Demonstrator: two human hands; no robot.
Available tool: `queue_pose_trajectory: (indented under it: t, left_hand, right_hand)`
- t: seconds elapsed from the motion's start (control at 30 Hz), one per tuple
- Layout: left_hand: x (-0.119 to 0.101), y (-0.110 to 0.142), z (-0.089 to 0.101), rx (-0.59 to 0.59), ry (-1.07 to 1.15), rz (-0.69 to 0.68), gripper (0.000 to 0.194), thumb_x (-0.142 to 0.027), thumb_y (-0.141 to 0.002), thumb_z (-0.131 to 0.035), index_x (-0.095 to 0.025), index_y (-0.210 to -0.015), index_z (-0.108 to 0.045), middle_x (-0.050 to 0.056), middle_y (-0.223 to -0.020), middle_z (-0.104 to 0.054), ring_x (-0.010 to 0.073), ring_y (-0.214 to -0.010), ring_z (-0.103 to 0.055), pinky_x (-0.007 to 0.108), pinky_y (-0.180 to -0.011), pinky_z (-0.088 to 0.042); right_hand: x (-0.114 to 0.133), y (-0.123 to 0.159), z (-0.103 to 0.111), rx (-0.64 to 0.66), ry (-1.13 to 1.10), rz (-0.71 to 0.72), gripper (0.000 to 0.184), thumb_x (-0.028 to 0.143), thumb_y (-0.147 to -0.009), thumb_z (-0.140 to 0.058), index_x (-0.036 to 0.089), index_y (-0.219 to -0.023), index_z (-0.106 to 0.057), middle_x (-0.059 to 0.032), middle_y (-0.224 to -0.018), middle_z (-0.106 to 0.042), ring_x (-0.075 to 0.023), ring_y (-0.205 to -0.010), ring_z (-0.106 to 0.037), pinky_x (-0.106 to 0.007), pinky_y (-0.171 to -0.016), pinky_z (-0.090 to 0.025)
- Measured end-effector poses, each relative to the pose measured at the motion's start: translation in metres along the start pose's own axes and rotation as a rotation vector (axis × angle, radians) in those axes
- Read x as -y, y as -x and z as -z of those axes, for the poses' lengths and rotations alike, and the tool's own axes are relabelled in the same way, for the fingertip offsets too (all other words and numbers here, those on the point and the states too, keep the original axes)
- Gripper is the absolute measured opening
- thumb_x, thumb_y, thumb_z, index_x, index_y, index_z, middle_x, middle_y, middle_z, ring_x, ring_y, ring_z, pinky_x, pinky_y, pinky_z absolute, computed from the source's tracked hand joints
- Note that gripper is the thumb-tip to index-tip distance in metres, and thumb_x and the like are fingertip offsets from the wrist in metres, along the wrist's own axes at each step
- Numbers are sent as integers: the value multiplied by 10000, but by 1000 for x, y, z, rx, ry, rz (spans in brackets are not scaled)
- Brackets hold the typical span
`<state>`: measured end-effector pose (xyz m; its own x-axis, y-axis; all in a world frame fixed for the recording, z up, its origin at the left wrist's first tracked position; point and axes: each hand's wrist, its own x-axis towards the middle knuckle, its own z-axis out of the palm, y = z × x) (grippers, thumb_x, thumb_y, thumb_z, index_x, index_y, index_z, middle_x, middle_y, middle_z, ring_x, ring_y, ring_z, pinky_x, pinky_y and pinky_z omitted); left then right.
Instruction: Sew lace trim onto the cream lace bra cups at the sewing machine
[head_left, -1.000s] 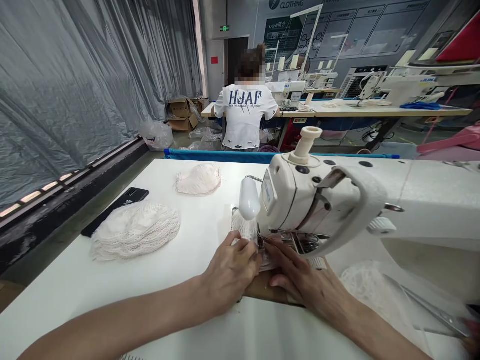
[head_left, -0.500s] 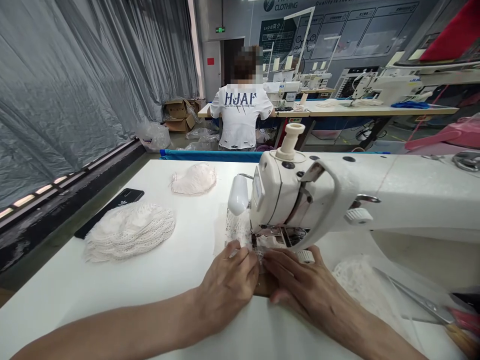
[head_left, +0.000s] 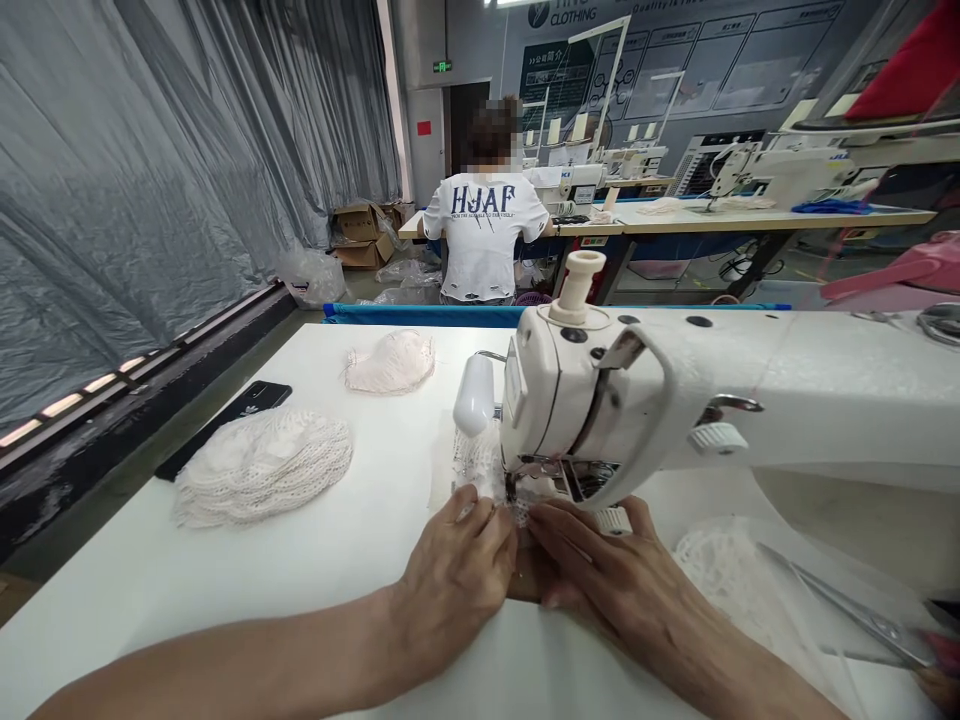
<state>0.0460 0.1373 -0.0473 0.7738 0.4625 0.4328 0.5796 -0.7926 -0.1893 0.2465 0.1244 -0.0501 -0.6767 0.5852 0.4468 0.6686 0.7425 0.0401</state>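
A piece of white lace fabric (head_left: 477, 455) lies under the needle end of a white sewing machine (head_left: 551, 390). My left hand (head_left: 461, 570) is closed, its fingers bunched on the near edge of the lace, just left of the presser foot. On the right of the foot, my right hand (head_left: 600, 560) lies with fingers stretched forward and the tips pressing on the lace, partly below the machine head. Between the hands shows a brown plate (head_left: 529, 572). The part of the lace under the fingers is hidden.
Left on the table are a stack of white lace pieces (head_left: 262, 468), a dark phone (head_left: 262, 395) and a pale moulded cup (head_left: 391, 362). At right lie white lace strips (head_left: 724, 570) and scissors (head_left: 847, 605). A person in a white shirt (head_left: 484, 235) sits ahead, facing away.
The camera view has shifted slightly. Both hands stay in nearly the same place at the presser foot, still on the lace.
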Motion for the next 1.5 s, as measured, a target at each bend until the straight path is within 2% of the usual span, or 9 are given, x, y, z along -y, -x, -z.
queue_pose_trajectory:
  t: [0.37, 0.53, 0.73, 0.83, 0.97, 1.07, 1.17, 1.33, 1.5]
  left_hand:
    - [16, -6, 3, 88, 21, 31, 70, -116, -880, -469, -119, -898, -537, 59, -823, -588, 192, -896, -558, 361, -818, -416]
    - [26, -6, -6, 135, -24, 108, 188, -289, -888, -507, -115, -960, -511, 79, -924, -578, 209, -949, -540, 368, -829, -396]
    - [-10, 25, 20, 185, -103, 102, 255, -354, -869, -533, -99, -862, -543, 59, -776, -580, 189, -724, -545, 355, -738, -383]
    - [-26, 40, 42, 148, 78, 38, 253, -351, -888, -510, -129, -769, -536, -10, -616, -539, 125, -551, -486, 308, -651, -358]
    - [-9, 37, 51, 138, 146, 323, 65, -139, -871, -519, -172, -902, -565, 4, -827, -611, 148, -796, -549, 343, -787, -345]
    - [12, 30, 45, 285, 224, 509, 280, -300, -752, -681, -160, -960, -556, 39, -930, -575, 197, -855, -534, 341, -744, -374]
    - [20, 31, 47, 409, 430, 626, 297, -335, -740, -672, -160, -953, -562, -8, -761, -551, 181, -748, -527, 308, -692, -387]
    - [9, 50, 78, 351, 826, 738, 159, -314, -785, -595, -159, -755, -593, 13, -845, -576, 170, -828, -528, 277, -709, -391]
    - [-22, 78, 110, 459, 1408, 861, 272, -367, -728, -659, -125, -823, -580, -6, -707, -558, 110, -635, -503, 216, -578, -372]
  right_hand:
    - [-3, -2, -4, -106, 44, -14, 287, 327, -956, -394, 147, -1029, -605, -93, -917, -704, -212, -786, -625, -474, -880, -306]
    - [-3, -4, -5, -102, 34, -19, 307, 327, -965, -369, 156, -1046, -611, -104, -956, -701, -188, -737, -629, -471, -883, -296]
    - [5, -10, 9, -84, -58, -59, 337, 280, -980, -311, 169, -924, -624, -61, -845, -702, -152, -627, -608, -376, -745, -355]
    - [13, -12, 13, -48, -113, -156, 377, 374, -974, -283, 182, -891, -596, -72, -822, -669, -169, -640, -599, -309, -596, -385]
    - [29, -13, 10, 61, -167, -224, 399, 557, -899, -357, 197, -922, -525, -59, -835, -594, -165, -588, -569, -276, -493, -418]
    - [44, -17, 4, 79, -195, -264, 401, 567, -840, -469, 198, -992, -500, -64, -885, -560, -185, -638, -582, -301, -516, -461]
    - [58, -26, -5, 60, -293, -324, 299, 461, -837, -530, 201, -983, -510, -67, -918, -546, -194, -724, -578, -330, -600, -487]
    - [76, -36, -2, 90, -843, -316, 228, 360, -891, -466, 185, -755, -519, -47, -840, -570, -172, -758, -554, -305, -659, -468]
    - [95, -13, 42, 449, -1361, -442, 315, 459, -847, -534, 156, -762, -549, 10, -663, -542, -121, -608, -505, -228, -539, -386]
